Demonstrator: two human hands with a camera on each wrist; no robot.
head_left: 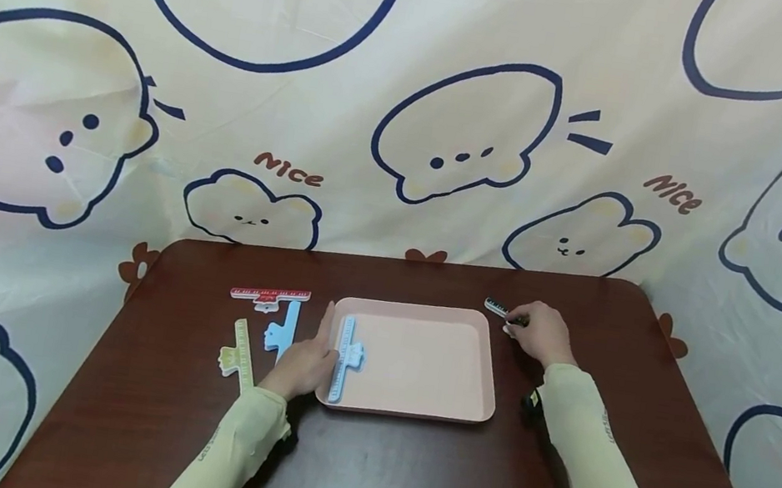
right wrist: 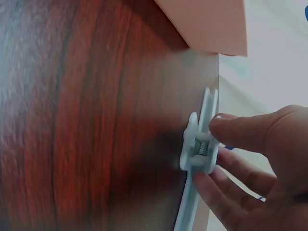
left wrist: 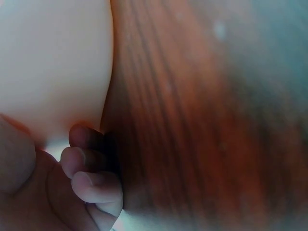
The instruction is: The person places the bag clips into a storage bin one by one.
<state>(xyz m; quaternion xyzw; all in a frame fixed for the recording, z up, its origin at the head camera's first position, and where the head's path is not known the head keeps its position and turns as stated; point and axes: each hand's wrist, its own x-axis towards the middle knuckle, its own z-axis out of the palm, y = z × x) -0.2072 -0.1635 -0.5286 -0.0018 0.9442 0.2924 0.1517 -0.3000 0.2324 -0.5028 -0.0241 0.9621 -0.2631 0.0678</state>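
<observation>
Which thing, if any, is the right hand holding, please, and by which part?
The right hand holds a clip by its middle, thumb and fingers around the spring section.

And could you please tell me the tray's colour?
Pale pink tray, best seen in the head view.

Dark wood table (head_left: pixel 401 482); cartoon-printed backdrop (head_left: pixel 348 124), apparently fabric
</observation>
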